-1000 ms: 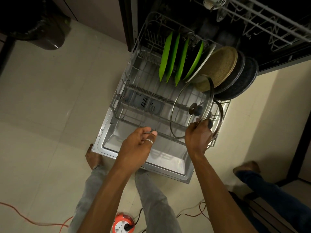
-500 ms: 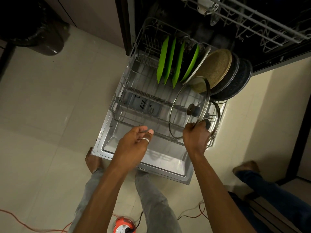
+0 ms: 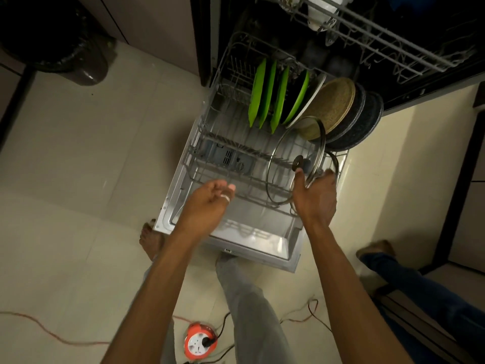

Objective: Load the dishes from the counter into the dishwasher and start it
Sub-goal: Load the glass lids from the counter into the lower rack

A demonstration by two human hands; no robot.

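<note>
The dishwasher's lower rack is pulled out over the open door. Several green plates stand at the back of the rack, with a tan pan and dark speckled pans to their right. A large glass lid with a dark knob stands upright in the front right tines. My right hand grips its lower rim. A smaller lid stands just behind that hand. My left hand hovers over the rack's front edge, fingers loosely apart and holding nothing.
The upper rack juts out overhead with white cups in it. An orange cable reel and loose cords lie on the tiled floor by my legs. A bin with a black bag stands far left. Another person's jeans-clad leg is at right.
My left hand has lifted off the rack's front wire and its fingers have loosened. My right hand has stayed on the lid's rim, with the lid still upright.
</note>
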